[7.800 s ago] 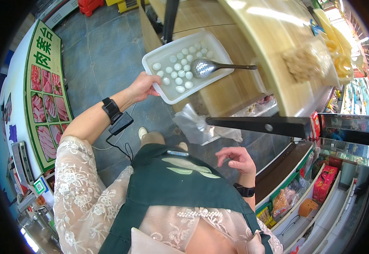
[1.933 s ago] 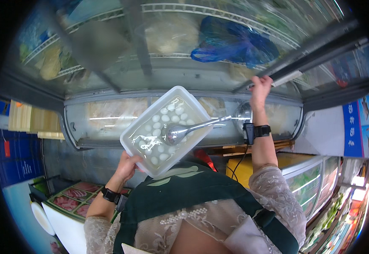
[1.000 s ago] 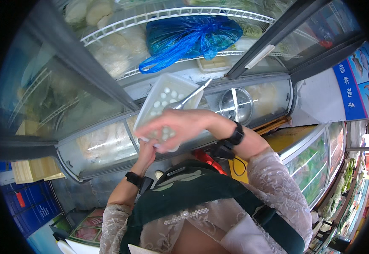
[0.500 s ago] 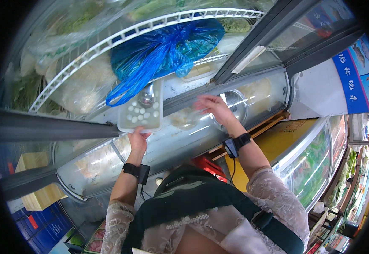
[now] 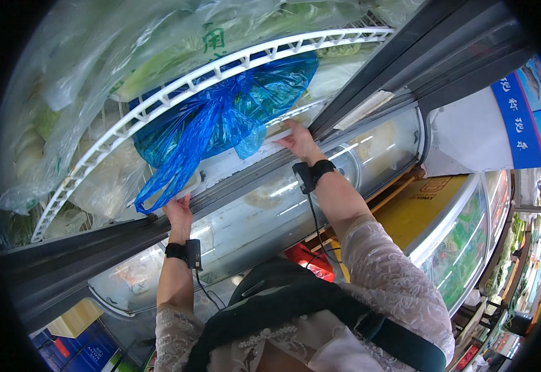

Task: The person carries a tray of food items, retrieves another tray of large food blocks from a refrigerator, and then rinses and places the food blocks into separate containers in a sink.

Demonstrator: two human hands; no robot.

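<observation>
My left hand [image 5: 179, 212] is at the lower edge of the fridge opening, its fingers closed on the near rim of a translucent white plastic tub [image 5: 191, 184]. Most of that tub is hidden under a blue plastic bag [image 5: 221, 118], whose knotted tail hangs down over it. My right hand [image 5: 299, 144] reaches into the opening farther right, beside the dark door frame. Its fingers curl at the edge of a second pale tub [image 5: 274, 131]; much of this one is hidden too.
Above the blue bag runs a white wire shelf [image 5: 245, 59] with bagged vegetables [image 5: 159, 43]. The grey sliding door frame [image 5: 407, 68] stands at the right. Below the opening lies a curved glass case [image 5: 264, 198], and a yellow box [image 5: 407, 217] sits beyond it.
My left hand has moved the tub with round white balls inward, under the blue bag. My right hand has gone from above the glass case to the other tub in the opening.
</observation>
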